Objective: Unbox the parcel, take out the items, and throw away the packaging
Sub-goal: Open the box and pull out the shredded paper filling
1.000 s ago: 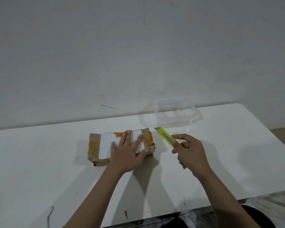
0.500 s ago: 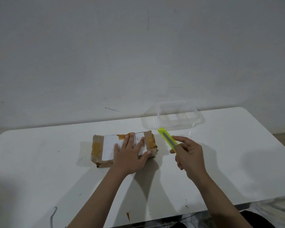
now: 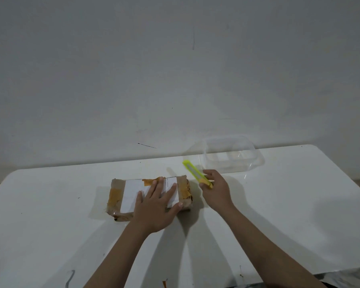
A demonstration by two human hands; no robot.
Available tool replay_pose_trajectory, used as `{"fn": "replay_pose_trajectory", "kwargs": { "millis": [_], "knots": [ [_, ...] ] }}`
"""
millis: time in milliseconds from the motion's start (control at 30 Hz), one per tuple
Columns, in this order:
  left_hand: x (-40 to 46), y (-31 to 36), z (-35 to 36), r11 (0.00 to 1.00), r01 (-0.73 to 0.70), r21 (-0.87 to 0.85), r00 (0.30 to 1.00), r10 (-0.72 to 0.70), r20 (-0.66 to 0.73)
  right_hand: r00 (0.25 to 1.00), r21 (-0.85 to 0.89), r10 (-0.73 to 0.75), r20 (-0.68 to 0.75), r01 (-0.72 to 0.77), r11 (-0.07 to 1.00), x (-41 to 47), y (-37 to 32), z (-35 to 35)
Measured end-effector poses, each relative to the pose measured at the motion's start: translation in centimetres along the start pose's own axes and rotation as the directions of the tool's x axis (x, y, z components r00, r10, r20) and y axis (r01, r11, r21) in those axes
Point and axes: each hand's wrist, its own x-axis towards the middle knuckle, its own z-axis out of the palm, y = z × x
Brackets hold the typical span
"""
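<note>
A brown cardboard parcel (image 3: 121, 194) with a white label and orange tape lies flat on the white table (image 3: 50, 235), sealed. My left hand (image 3: 156, 206) rests palm down on its right half, fingers spread. My right hand (image 3: 216, 190) is just right of the parcel and grips the handle end of a yellow-green utility knife (image 3: 192, 170). The knife's tip points up and to the left, above the parcel's far right corner. The knife is not touching the parcel.
A clear plastic container (image 3: 231, 156) stands at the back of the table, right of the knife, near the grey wall. Small scraps and marks lie near the table's front edge (image 3: 164, 283). The table's right edge slopes away at the far right.
My right hand has shifted left toward the parcel and the knife now tilts more upright over the parcel's right end. My left hand stays pressed on the parcel.
</note>
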Motion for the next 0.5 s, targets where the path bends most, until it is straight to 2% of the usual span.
{"fn": "replay_pose_trajectory", "kwargs": {
  "millis": [67,167,500],
  "knots": [
    [0.0,0.0,0.0,1.0,-0.001,0.003,1.0,0.001,-0.002,0.994,-0.013,0.004,-0.107,-0.006,1.0,0.9,0.2,1.8],
    [-0.1,0.2,0.1,1.0,-0.002,-0.001,1.0,0.002,-0.021,0.982,-0.01,0.036,-0.183,-0.039,0.999,1.7,0.3,3.5],
    [-0.1,0.1,0.3,1.0,-0.003,-0.007,0.999,0.003,-0.034,0.978,-0.031,-0.019,-0.209,0.013,0.999,2.8,1.5,5.3]
  ]
}}
